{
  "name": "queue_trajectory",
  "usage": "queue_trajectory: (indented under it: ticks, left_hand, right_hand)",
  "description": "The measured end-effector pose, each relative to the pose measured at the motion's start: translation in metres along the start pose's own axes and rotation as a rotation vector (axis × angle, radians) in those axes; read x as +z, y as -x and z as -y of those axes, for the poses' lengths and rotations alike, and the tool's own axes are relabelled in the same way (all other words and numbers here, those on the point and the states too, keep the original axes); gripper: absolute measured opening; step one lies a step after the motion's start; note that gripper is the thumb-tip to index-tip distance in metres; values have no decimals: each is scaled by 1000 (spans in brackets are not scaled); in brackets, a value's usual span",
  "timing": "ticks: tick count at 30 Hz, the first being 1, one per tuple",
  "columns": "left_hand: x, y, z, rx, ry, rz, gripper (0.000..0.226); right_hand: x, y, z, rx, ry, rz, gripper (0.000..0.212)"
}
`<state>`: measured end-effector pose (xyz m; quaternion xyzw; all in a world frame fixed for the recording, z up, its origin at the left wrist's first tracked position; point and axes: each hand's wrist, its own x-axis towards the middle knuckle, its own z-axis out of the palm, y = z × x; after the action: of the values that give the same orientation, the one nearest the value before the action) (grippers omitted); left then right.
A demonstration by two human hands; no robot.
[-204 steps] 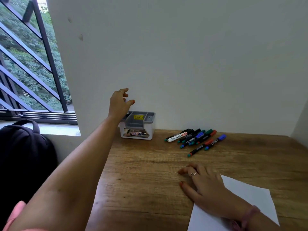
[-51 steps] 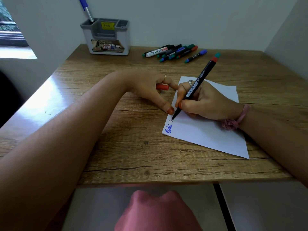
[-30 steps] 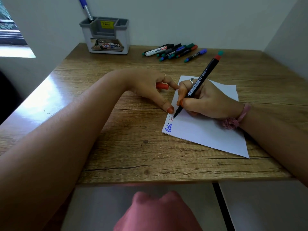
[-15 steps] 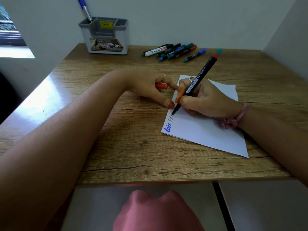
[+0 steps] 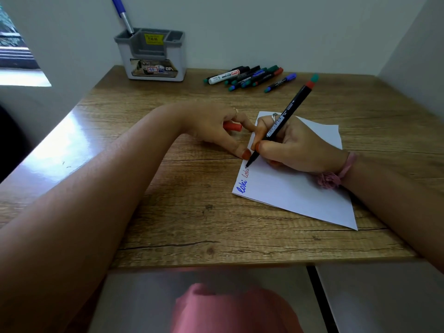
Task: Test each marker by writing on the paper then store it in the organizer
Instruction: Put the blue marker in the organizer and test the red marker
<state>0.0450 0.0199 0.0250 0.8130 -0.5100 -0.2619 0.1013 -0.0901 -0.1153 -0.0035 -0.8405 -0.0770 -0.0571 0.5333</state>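
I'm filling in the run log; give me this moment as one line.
step: testing red marker | right hand: writing on paper | left hand: holds red cap | organizer: one blue pen

Both forearms are bare. The left hand (image 5: 216, 126) wears a thin ring, the right hand (image 5: 295, 145) a silver ring. Fingernails are painted orange-red. A pink fabric band (image 5: 336, 174) circles the right wrist. Pink clothing (image 5: 230, 311) shows at bottom centre.

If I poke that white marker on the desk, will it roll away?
Probably a little. The white marker looks round and smooth and lies flat on the desk, so a sideways poke should roll it. The other markers lie right against it and would likely stop it. It is probably light.
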Motion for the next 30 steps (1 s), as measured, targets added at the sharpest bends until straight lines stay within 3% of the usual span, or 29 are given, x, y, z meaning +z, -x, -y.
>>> queue_trajectory:
  ticks: [3,7,12,15,19,25,30]
  left_hand:
    - [0,-1,1,2,-3,9,66]
    - [-1,1,-1,6,-18,-6,74]
    - [0,2,1,1,66,-70,92]
    - [-1,5,3,2,216,-154,68]
    - [0,7,3,35,425,-252,26]
    - [1,7,5,176,514,-382,6]
    - [2,4,8,209,517,-419,7]
  right_hand:
    - [0,0,1,-3,-7,14,11]
    - [0,0,1,-4,-41,17,3]
    - [-10,-5,5,2,-343,-192,8]
    - [-19,-9,9,-44,-497,-266,16]
    - [-29,-9,9,-18,-466,-267,31]
    - [-35,-10,10,-55,-381,-435,2]
    - [-38,-7,11,-58,-320,-479,20]
